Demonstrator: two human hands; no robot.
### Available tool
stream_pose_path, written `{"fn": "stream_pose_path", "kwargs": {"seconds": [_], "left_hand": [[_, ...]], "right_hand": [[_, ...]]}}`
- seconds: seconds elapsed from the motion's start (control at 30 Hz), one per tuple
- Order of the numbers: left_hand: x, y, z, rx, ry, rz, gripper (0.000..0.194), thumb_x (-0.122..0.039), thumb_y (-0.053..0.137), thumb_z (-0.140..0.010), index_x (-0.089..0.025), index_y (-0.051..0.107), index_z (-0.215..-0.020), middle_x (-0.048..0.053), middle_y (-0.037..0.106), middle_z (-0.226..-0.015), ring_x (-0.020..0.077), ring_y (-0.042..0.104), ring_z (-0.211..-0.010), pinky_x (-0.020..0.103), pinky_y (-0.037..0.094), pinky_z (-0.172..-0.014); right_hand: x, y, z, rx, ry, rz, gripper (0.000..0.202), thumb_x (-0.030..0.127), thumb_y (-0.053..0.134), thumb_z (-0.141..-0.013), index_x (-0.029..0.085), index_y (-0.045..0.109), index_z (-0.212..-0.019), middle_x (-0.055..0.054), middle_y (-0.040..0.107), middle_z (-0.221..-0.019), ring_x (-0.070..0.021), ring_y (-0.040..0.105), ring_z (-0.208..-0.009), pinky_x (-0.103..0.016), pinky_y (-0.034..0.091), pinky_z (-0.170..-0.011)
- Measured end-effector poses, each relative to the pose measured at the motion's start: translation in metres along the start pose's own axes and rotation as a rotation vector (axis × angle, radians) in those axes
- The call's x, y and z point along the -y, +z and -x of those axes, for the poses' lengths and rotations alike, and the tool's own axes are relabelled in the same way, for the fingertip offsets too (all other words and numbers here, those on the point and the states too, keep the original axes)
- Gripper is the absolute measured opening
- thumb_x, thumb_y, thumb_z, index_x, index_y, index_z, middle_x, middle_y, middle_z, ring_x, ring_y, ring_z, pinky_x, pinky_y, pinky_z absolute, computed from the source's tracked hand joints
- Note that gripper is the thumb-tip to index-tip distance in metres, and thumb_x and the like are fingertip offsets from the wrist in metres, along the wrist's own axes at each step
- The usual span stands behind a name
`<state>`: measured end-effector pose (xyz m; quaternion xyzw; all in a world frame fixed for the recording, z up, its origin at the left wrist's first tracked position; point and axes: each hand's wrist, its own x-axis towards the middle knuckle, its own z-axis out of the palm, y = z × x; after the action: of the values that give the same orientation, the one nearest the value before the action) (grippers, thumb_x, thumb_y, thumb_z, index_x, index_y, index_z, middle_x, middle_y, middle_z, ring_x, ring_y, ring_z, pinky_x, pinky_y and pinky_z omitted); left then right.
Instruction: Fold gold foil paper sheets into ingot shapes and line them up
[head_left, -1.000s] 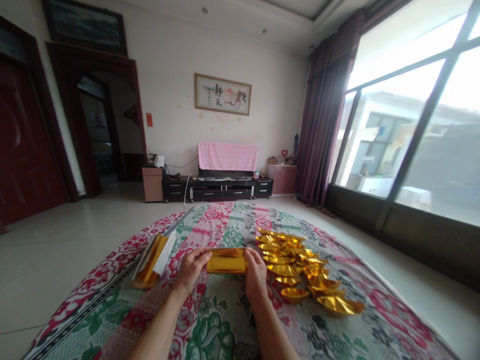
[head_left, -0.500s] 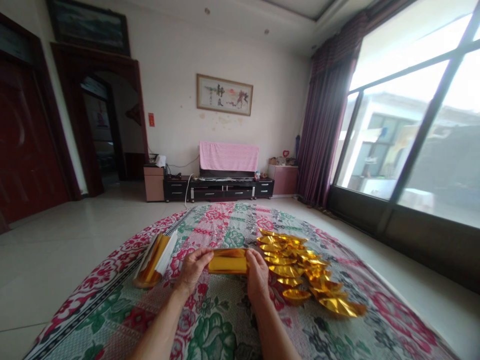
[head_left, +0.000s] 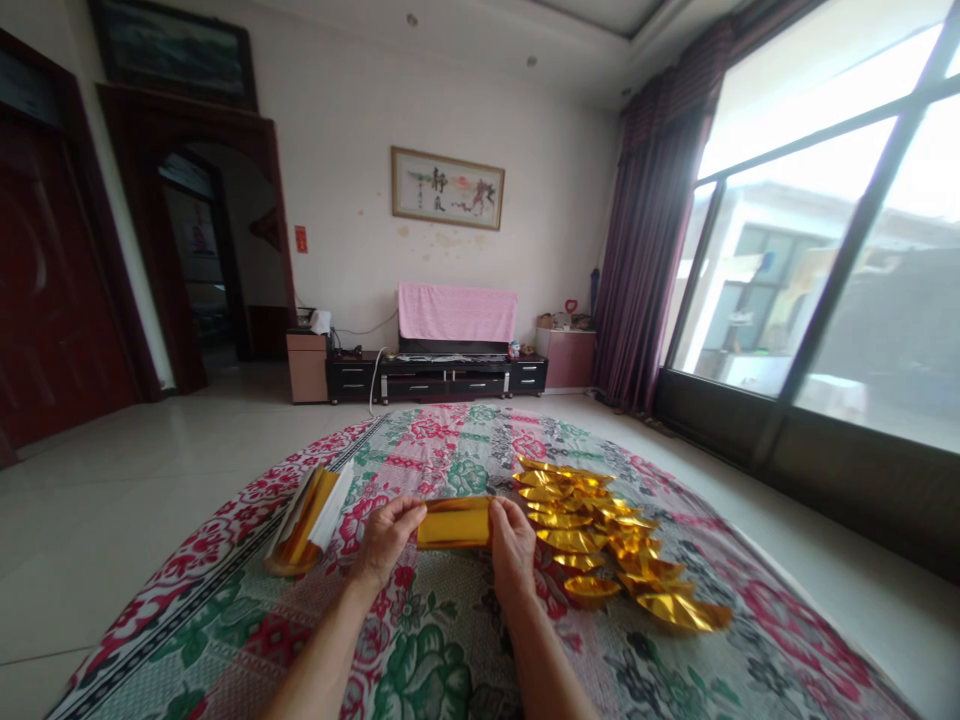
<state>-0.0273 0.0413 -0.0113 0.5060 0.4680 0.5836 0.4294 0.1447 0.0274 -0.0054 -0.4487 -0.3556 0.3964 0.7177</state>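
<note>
Head view shows a flowered cloth (head_left: 247,640) bearing, at right, a cluster of boat-shaped gold pieces (head_left: 574,541), apparently finished. At left lies a curled bundle of gold and white sheets (head_left: 316,515), seemingly unused. Between them, the left hand (head_left: 386,545) and right hand (head_left: 514,548) pinch opposite ends of a gold strip (head_left: 454,528), not yet boat-shaped.

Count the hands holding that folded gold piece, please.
2: the left hand grips the gold piece by its left end, the right hand by its right end. No other hands show.
</note>
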Motion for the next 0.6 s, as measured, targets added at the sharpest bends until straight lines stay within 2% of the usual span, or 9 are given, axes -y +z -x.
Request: {"fn": "stream_pose_path", "kwargs": {"seconds": [0.23,0.43,0.6], "left_hand": [[0.001,0.001,-0.001,0.004,0.014,-0.060,0.029,-0.040,0.063,-0.063,-0.014,0.063,-0.074,-0.002,0.059,-0.059,0.0117,0.052,-0.055,0.021,0.039,-0.055],[0.003,0.003,-0.002,-0.063,0.092,-0.410,0.023,-0.038,0.051,-0.070,-0.018,0.062,-0.064,-0.003,0.058,-0.052,0.0128,0.053,-0.054,0.022,0.039,-0.057],[-0.003,0.006,0.002,-0.164,0.170,-0.749,0.018,-0.028,0.049,-0.071,-0.019,0.062,-0.064,0.000,0.064,-0.068,0.0141,0.057,-0.067,0.022,0.039,-0.065]], "right_hand": [[-0.002,-0.002,-0.001,-0.022,-0.085,0.186,0.034,0.044,0.055,-0.067,0.014,0.064,-0.077,-0.001,0.060,-0.067,-0.0140,0.053,-0.064,-0.021,0.042,-0.058],[0.008,-0.001,0.003,-0.084,-0.137,0.469,0.032,0.040,0.049,-0.068,0.015,0.067,-0.076,-0.003,0.065,-0.067,-0.0178,0.058,-0.067,-0.024,0.043,-0.064],[0.005,-0.003,0.004,-0.059,-0.203,0.727,0.030,0.033,0.044,-0.074,0.018,0.069,-0.081,-0.004,0.067,-0.072,-0.0176,0.060,-0.068,-0.024,0.041,-0.068]]}}
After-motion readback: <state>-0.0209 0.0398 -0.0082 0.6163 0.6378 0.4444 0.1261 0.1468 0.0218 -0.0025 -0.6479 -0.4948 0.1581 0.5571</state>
